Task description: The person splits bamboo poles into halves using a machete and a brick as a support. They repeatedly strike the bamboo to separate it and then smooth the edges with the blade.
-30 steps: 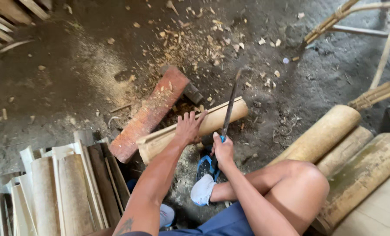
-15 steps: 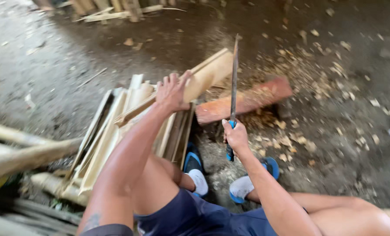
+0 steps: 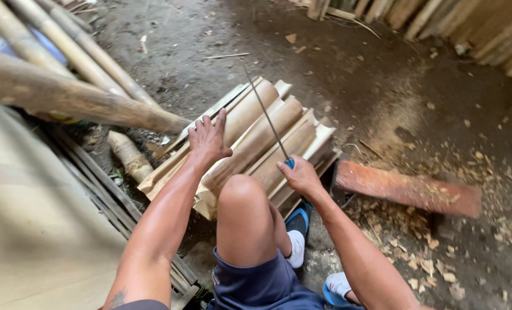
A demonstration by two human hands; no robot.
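While crouching over split bamboo, steadying the stack and holding a blade.

Lying under the spread fingers: a pile of split bamboo halves, filling the ground ahead of the knee. Pressing down on its near-left edge, the left hand, fingers splayed flat and apart. Wrapping tight around a blue handle just right of those fingers, the right hand, fingers curled together, holding a long thin blade slanting up and away across the pile. Lying well right of the fingers, a reddish board among wood chips.
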